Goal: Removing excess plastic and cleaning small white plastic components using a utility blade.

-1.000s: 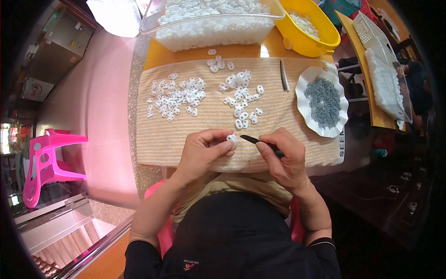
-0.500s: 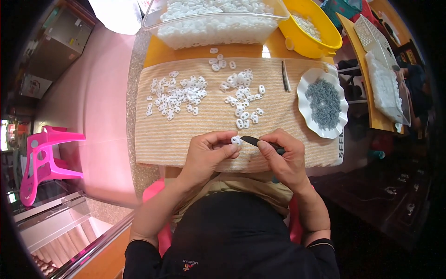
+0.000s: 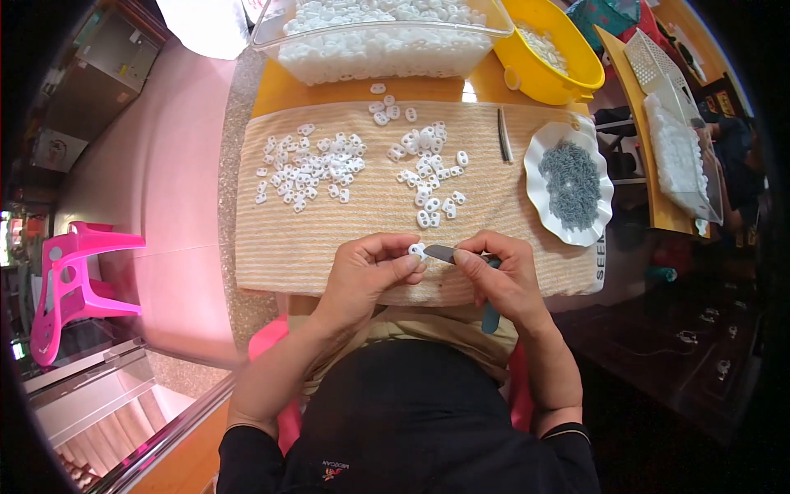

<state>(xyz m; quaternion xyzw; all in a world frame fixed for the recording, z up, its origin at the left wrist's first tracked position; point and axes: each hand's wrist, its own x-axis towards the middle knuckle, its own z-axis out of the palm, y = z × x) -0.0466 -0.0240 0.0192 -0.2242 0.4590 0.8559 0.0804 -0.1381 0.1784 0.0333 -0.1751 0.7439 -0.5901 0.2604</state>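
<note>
My left hand [image 3: 362,273] pinches a small white plastic piece [image 3: 415,249] with holes in it between thumb and fingers. In my right hand [image 3: 506,280] is a knife [image 3: 441,253], its dark grey blade pointing left and its tip at the white piece's right edge. Below my right palm shows the teal handle end [image 3: 490,319]. Beyond both hands, similar two-holed white pieces lie in a middle group [image 3: 426,169] and a left pile [image 3: 317,169], all on a striped towel [image 3: 346,226]. Fingers hide part of the held piece.
A white scalloped plate [image 3: 536,185] at right holds grey small parts [image 3: 569,183]. Two thin strips [image 3: 504,136] lie left of it. Behind stand a clear bin [image 3: 383,62] of white pieces and a yellow basin [image 3: 568,82]. A pink stool [image 3: 78,284] is at far left.
The blade has turned, so its flat now looks lighter, and its tip sits closer over the white piece. More of the teal handle shows below my right hand. My left hand keeps its pinch.
</note>
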